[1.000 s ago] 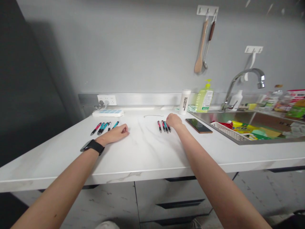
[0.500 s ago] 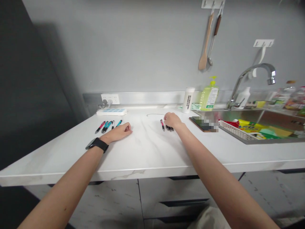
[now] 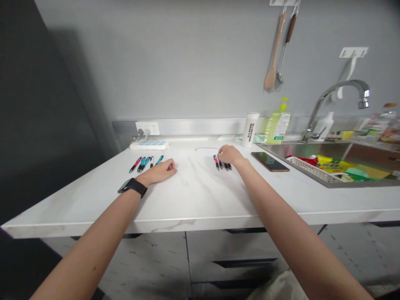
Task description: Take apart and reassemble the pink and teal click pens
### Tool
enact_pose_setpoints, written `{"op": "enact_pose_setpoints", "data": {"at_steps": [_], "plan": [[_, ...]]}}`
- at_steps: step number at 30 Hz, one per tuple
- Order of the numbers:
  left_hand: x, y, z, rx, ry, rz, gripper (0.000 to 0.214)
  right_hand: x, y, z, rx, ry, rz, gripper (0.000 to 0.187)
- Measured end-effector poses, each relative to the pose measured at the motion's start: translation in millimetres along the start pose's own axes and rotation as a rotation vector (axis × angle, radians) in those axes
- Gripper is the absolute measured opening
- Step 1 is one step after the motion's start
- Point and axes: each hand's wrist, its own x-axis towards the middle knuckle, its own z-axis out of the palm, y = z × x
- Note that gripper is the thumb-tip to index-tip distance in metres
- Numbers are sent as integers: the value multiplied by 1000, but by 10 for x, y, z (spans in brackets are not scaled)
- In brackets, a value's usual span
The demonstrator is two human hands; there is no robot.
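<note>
Left of the left fingers point(image 3: 170, 164), a row of pink, blue and white pens point(image 3: 144, 164) lies on the bench point(image 3: 193, 196) as before; those fingers stay curled closed, seemingly empty. Beneath and just left of the right fingers point(image 3: 223, 151) lie four other pens point(image 3: 216, 162), the right-hand two more covered than a second ago; any grip I cannot tell. Right of them lies a phone point(image 3: 270, 161).

Arms point(image 3: 281, 212) extended forward; left hand point(image 3: 162, 170) loosely curled; right hand point(image 3: 230, 154) farther forward, palm down

Pens point(image 3: 216, 163) lie left of the phone point(image 3: 270, 161).
</note>
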Motion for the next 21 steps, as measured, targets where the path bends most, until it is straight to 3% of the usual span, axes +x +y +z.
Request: {"op": "enact_pose_setpoints", "data": {"at_steps": [4,13,21], "plan": [[12,-30,9,6,7,11,20,7,5,-9,25,49,19,33],[7,10,-11,43,-15,-9,22,53,167,25,-74,-16,119,33],[9,35,-19,52,-29,-11,22,89,215,94,-116,-52,78,31]]}}
